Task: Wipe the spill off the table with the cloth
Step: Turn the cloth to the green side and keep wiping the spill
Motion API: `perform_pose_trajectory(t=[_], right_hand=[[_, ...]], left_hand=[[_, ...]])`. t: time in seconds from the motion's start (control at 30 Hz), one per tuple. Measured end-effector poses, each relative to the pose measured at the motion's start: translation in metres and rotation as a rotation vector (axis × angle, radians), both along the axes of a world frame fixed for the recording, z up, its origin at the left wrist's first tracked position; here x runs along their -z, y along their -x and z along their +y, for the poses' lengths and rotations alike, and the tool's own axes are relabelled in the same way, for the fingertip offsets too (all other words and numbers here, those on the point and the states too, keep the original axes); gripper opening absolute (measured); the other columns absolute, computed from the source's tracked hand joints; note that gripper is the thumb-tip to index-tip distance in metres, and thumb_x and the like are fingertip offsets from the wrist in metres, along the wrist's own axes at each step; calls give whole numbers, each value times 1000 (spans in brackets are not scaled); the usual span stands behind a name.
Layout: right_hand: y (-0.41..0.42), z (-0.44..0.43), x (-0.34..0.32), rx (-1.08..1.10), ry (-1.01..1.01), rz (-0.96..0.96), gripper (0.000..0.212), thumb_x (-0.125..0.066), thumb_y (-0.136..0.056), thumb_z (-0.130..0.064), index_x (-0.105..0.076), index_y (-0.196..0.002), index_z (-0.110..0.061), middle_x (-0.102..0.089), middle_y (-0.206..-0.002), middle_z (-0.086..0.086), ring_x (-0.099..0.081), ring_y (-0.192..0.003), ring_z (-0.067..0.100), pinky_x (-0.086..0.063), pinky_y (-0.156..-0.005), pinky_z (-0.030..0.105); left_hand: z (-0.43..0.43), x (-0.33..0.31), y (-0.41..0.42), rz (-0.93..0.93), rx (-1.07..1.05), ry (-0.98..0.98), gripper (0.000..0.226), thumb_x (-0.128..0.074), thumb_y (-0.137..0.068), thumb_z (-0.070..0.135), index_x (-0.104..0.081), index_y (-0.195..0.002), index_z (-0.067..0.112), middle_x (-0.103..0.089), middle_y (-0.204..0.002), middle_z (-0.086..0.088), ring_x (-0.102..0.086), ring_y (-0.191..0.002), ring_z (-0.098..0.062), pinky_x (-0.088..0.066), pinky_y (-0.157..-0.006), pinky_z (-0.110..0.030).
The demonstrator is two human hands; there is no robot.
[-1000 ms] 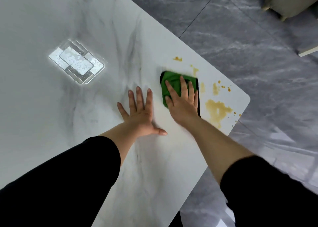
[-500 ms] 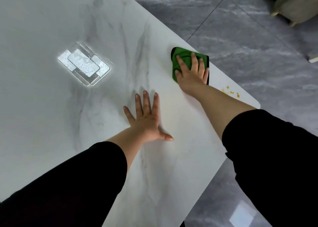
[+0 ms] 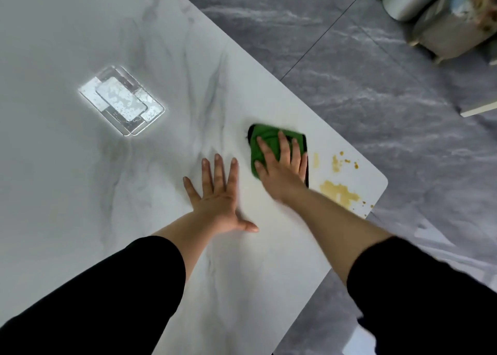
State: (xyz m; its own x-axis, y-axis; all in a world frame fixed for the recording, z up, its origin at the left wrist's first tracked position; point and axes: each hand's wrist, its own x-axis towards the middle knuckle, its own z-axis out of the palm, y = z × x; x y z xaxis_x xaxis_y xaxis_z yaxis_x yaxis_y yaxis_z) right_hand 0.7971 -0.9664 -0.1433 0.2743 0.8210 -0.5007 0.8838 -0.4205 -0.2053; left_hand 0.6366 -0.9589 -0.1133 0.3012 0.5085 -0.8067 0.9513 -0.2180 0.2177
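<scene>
A folded green cloth point(image 3: 265, 139) lies on the white marble table point(image 3: 161, 45) near its right corner. My right hand point(image 3: 282, 166) presses flat on the cloth, fingers spread over it. Just right of the cloth is a yellow-brown spill point(image 3: 339, 193): one larger patch near the table's edge, with smaller smears and drops point(image 3: 336, 163) above it. My left hand point(image 3: 219, 198) rests flat on the bare table to the left of the cloth, fingers apart, holding nothing.
A bright reflection of a ceiling lamp point(image 3: 122, 103) shows on the tabletop at the left. The table's rounded corner point(image 3: 383, 178) is just past the spill. Grey tiled floor lies beyond, with pale furniture point(image 3: 435, 29) at the top right.
My right hand pushed the cloth away along the table edge, then drew it back toward me. The small drops at the far end of the spill are gone. My left hand stayed planted.
</scene>
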Motion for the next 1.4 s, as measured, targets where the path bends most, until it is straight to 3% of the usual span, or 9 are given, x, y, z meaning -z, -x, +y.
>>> perform_pose_trajectory(t=[0.23, 0.43, 0.57, 0.73, 0.93, 1.07, 1.13, 1.2, 1.4], right_hand=[[-17, 69, 4, -8, 5, -35, 52, -24, -98, -54, 0, -145, -56, 21, -158, -7, 21, -144, 25, 12, -115, 50], [-4, -18, -6, -157, -90, 26, 51, -27, -98, -51, -7, -145, -56, 15, -159, -10, 18, -144, 21, 13, -114, 48], [7, -94, -11, -70, -39, 16, 52, -25, -99, -52, -1, -145, -55, 18, -158, -10, 23, -142, 19, 14, -116, 47], [26, -174, -14, 29, 44, -38, 56, -20, -99, -53, 18, -139, -57, 26, -155, -10, 33, -138, 17, 26, -111, 40], [35, -190, -15, 89, 43, -30, 55, -19, -99, -52, 15, -142, -56, 26, -155, -9, 34, -137, 17, 32, -106, 36], [33, -190, -14, 77, 51, -20, 55, -18, -98, -54, 16, -142, -56, 28, -154, -8, 34, -136, 18, 35, -103, 37], [34, -191, -13, 73, 44, -22, 54, -17, -98, -54, 17, -141, -56, 28, -154, -8, 34, -136, 18, 36, -103, 37], [35, -191, -12, 73, 37, -15, 55, -17, -98, -53, 16, -142, -56, 30, -154, -8, 36, -135, 18, 35, -103, 38], [38, -194, -8, 87, -2, -31, 53, -11, -97, -54, 13, -144, -54, 44, -146, -14, 42, -134, 16, 34, -105, 40]], left_hand=[[0, 3, -1, 8, 9, -13, 158, -73, -47, 82, 58, -121, 33, 68, -123, 0, 62, -114, -27, 34, -87, -62], [-2, 3, 1, -4, 9, -27, 157, -73, -46, 82, 57, -122, 36, 69, -122, 2, 62, -114, -25, 35, -88, -62], [-1, 1, 1, -1, 7, -19, 157, -73, -46, 83, 59, -117, 36, 70, -119, 2, 61, -114, -26, 30, -94, -65], [-3, 0, 0, 15, 10, -29, 158, -73, -46, 82, 58, -119, 34, 70, -119, 1, 62, -111, -26, 32, -90, -64], [-6, 2, 0, 12, -1, -62, 157, -71, -46, 84, 58, -119, 33, 65, -125, 0, 58, -119, -26, 23, -100, -68], [-10, 4, 0, -40, -33, -168, 137, -59, -58, 87, 32, -146, 33, 39, -154, -3, 39, -139, -27, 17, -108, -64], [-16, 5, -8, -123, -17, -309, 115, -51, -72, 82, 12, -153, 32, 24, -161, -4, 29, -145, -26, 14, -111, -60], [-16, 5, -31, -182, -19, -364, 103, -48, -79, 76, 6, -155, 31, 19, -162, -5, 25, -146, -26, 13, -113, -58], [2, 11, -104, -102, -167, -207, 132, -50, -63, 90, 34, -145, 29, 39, -153, -11, 36, -140, -33, 16, -110, -60]])
